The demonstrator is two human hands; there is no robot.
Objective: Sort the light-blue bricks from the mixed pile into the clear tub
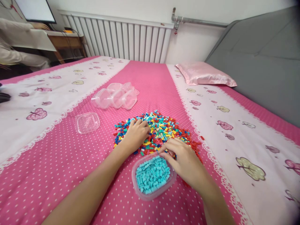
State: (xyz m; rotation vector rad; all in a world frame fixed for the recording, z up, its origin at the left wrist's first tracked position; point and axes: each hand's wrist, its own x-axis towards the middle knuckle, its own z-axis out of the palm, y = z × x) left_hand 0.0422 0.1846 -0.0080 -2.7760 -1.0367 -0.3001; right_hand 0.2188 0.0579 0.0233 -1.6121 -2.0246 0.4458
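On the near middle of the bed (150,73), a clear plastic container (149,197) stands open, filled with turquoise bricks (153,175). Just beyond it lies a loose pile of mixed bricks (161,123), chiefly red, yellow, blue and turquoise. The left hand (137,132) rests on the left part of the pile, fingers bent downward; their tips are hidden, so whether they grip a brick cannot be told. The right hand (181,154) is at the container's far right rim, thumb and forefinger near each other; whether anything is pinched between them cannot be determined. Left of the pile, a clear lid (87,123) lies flat. Farther off, several clear containers (114,97) are grouped together. A pink pillow (206,74) lies at far right, beside the grey headboard (262,59). A white radiator (119,37) lines the far wall.
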